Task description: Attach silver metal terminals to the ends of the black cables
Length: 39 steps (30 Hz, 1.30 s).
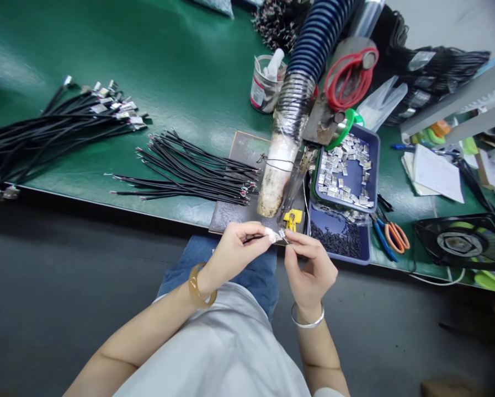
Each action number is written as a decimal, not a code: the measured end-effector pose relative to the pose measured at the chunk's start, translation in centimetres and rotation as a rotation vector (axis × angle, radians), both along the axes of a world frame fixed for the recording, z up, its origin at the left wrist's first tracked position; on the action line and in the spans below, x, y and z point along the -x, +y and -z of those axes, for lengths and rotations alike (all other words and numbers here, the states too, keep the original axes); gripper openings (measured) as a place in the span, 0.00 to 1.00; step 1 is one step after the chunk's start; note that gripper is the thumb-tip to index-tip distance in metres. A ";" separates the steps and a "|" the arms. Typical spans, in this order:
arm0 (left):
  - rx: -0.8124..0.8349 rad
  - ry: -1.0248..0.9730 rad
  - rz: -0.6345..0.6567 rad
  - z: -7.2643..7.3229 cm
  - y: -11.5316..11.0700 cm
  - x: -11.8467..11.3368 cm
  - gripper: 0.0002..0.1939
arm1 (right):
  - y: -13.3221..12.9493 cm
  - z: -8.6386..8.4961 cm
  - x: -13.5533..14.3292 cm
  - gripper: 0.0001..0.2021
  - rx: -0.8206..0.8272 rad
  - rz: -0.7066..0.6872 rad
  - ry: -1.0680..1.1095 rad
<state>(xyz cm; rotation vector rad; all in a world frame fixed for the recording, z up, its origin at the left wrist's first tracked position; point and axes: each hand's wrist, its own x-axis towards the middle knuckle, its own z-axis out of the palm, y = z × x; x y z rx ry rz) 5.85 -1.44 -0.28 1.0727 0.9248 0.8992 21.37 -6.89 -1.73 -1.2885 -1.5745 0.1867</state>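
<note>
Connector (pixel 281 234) sits at the meeting fingertips of both hands, just below a yellow clip (pixel 292 219). Left hand (pixel 239 245) pinches a cable (pixel 253 239); right hand's (pixel 287 242) fingers stand narrow, their exact grip too small to tell. Loose wires (pixel 197 171) lie left, a tray (pixel 375 165) right.

"Clock centred on the hose tip (pixel 269 203): what's at ten?"
"Wires (pixel 214 177), right ends over the board (pixel 226 216); farther out, the bundle (pixel 27 135)."
"Twelve?"
"The jar (pixel 260 92), on the counter (pixel 181 66), left of the hose (pixel 320 47)."
"Two?"
"The upper tray (pixel 377 165), connectors (pixel 334 193) in it, partly over the lower tray (pixel 368 251)."
"And that one?"
"Toward four, with bits (pixel 338 241) in it; the clip (pixel 292 219) lies between it and the tip."
"Three?"
"Tools (pixel 383 240) just right of the lower tray, then the fan (pixel 454 242) farther along the counter."
"Papers (pixel 437 175)?"
"Between two and three, behind the fan."
</note>
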 end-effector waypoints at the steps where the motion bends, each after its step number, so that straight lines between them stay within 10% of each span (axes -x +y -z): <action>1: -0.011 0.008 0.000 0.0 0.1 0.0 0.10 | 0.1 0.0 0.0 0.09 -0.001 -0.011 -0.030; 39: -0.213 0.149 -0.210 -0.7 0.7 -1.2 0.08 | 1.1 -1.1 0.4 0.09 0.034 -0.001 -0.135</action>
